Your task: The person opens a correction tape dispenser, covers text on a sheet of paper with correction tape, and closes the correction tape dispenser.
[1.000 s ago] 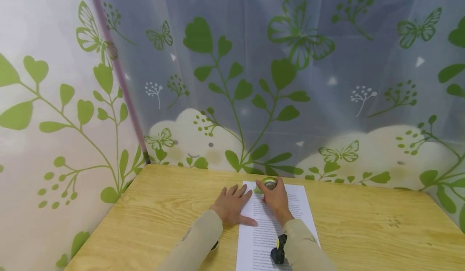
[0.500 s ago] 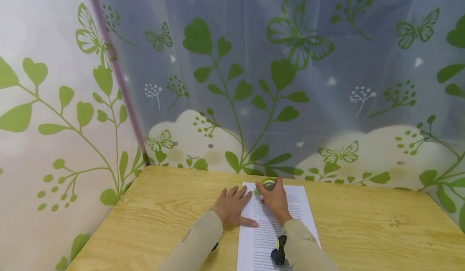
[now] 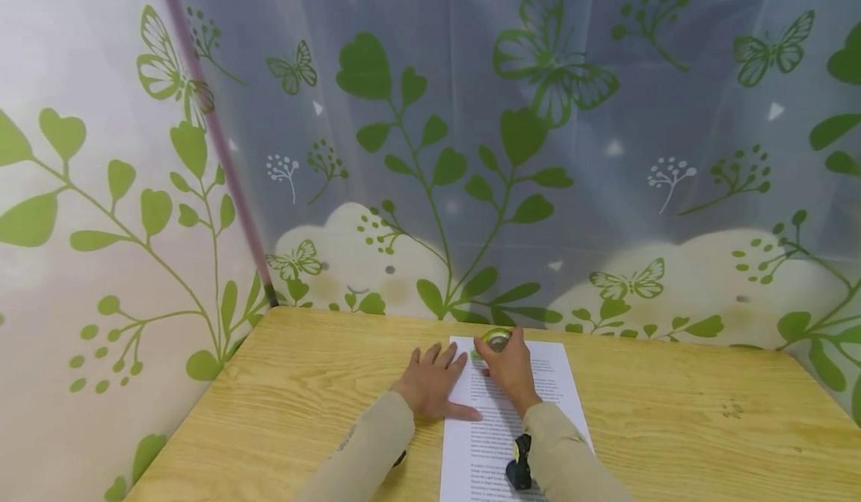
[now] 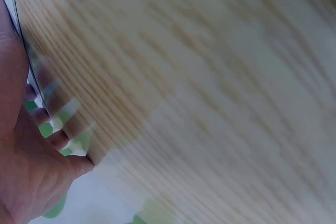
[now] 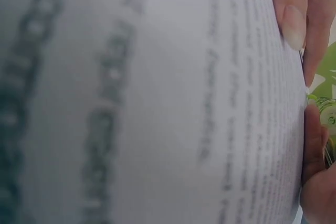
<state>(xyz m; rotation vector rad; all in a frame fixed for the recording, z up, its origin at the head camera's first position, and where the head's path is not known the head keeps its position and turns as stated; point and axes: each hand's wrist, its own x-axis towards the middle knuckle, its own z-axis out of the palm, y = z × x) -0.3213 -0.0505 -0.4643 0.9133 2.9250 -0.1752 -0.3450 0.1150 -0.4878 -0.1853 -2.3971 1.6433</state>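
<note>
A white sheet of printed paper [image 3: 572,405] lies on the wooden table. Near the sheet's top edge, my right hand [image 3: 511,371] pinches a green correction tape [image 3: 496,340] between thumb and fingers. Its round reel shows through the casing, and its tip is hidden. In the right wrist view, part of the green casing [image 5: 331,116] appears beyond the fingers at the right edge. My left hand [image 3: 430,384] lies with fingers spread, palm down, across the sheet's left edge. Left fingers and thumb also show at the left of the left wrist view, close to the wood.
The wooden tabletop [image 3: 673,412] stretches out on both sides of the sheet. Behind it hangs a grey-blue curtain [image 3: 464,54] printed with leaves and butterflies; a paler one [image 3: 40,285] stands at the left. A black wrist camera [image 3: 519,463] sits beneath the right sleeve.
</note>
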